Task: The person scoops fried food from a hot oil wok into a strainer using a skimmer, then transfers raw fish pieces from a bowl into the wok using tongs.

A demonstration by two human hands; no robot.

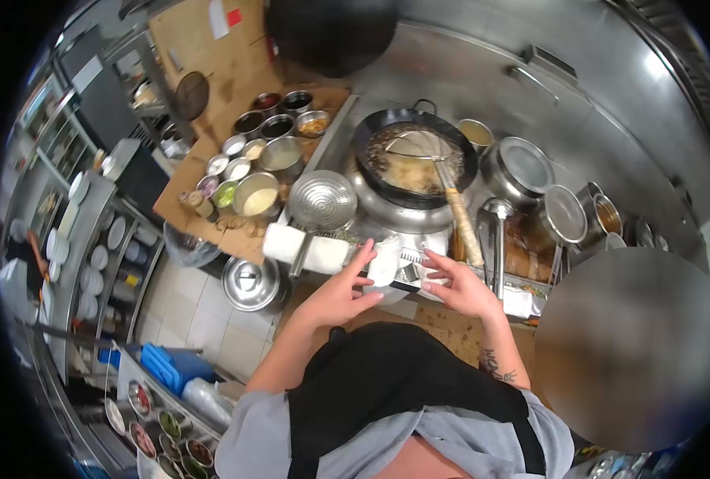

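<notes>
My left hand (342,292) is held over the stove's front edge, fingers apart and nothing in its grasp. A crumpled white cloth (384,262) lies just beside its fingertips; whether they touch it I cannot tell. My right hand (462,287) is also open, fingers spread, near the wooden handle (460,219) of a wire strainer. The strainer's mesh head (419,144) rests in a black wok (363,152) of bubbling oil. Left of the wok sits a perforated metal skimmer (323,199), its handle lying across a folded white cloth (323,254).
Bowls and pots of sauces and seasonings (281,156) stand at the left. Metal pots (522,168) and a steel ladle (497,239) are on the right. A lidded pot (251,283) stands low at left. A large black pan (331,32) hangs above.
</notes>
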